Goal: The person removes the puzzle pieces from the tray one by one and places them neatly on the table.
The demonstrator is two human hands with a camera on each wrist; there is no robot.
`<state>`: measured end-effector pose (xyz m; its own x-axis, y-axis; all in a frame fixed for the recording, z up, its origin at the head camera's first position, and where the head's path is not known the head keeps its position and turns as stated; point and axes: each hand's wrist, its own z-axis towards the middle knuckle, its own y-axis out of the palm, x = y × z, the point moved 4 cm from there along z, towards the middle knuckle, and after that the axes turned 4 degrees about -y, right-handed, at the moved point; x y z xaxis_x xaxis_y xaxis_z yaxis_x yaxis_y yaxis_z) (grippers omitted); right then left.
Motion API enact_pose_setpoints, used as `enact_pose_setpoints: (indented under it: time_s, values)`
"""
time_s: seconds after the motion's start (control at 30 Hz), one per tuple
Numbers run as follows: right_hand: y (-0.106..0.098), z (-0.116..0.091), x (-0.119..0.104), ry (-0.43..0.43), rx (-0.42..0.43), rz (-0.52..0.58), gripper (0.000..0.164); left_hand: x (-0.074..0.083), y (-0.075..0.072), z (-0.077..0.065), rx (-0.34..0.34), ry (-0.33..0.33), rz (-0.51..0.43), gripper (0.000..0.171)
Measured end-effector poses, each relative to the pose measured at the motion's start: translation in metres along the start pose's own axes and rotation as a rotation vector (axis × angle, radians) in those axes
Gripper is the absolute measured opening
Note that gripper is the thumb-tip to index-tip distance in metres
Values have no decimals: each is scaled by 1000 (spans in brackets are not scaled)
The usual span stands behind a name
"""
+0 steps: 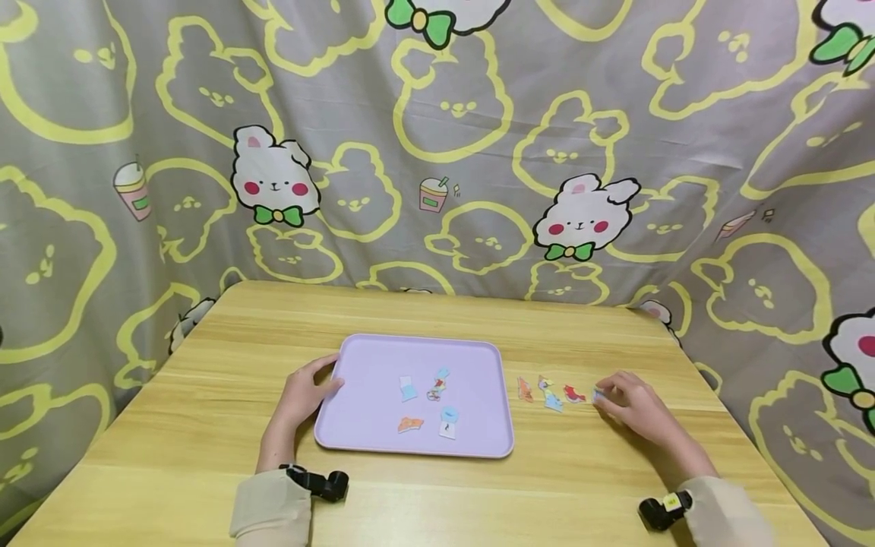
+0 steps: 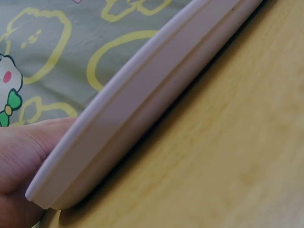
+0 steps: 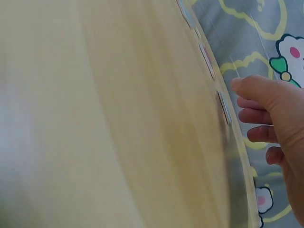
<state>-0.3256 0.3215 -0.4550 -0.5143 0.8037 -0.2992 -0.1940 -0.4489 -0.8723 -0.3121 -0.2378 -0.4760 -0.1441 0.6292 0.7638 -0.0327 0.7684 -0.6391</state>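
Note:
My left hand [image 1: 305, 390] holds the left edge of a lilac tray [image 1: 417, 346], its thumb over the rim; in the left wrist view the tray's side wall [image 2: 128, 104] hides most of the fingers. On the tray lie several small cut pieces: a white-and-blue one [image 1: 408, 388], a colourful one [image 1: 437, 385], an orange one [image 1: 411, 423] and a blue-and-white one [image 1: 447, 422]. My right hand [image 1: 636, 406] hovers with loosely bent fingers beside a light-blue piece [image 1: 598, 395]. In the right wrist view that flat piece [image 3: 224, 108] lies on the table, apart from the thumb.
Right of the tray, in a row on the wooden table [image 1: 437, 501], lie an orange piece [image 1: 525, 389], a yellow-and-blue piece [image 1: 551, 395] and a red piece [image 1: 574, 393]. A grey curtain [image 1: 369, 99] with cartoon rabbits hangs behind and beside the table.

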Motion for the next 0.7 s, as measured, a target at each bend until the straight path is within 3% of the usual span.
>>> enact_pose_setpoints:
  time_s: [0.37,0.7]
  values:
    - [25,27,-43,-92,61,86,21,1,-2,0,13,13,8,54]
    - [54,53,-88,-184,35,191,24,1,0,0,1,1,-3,54]
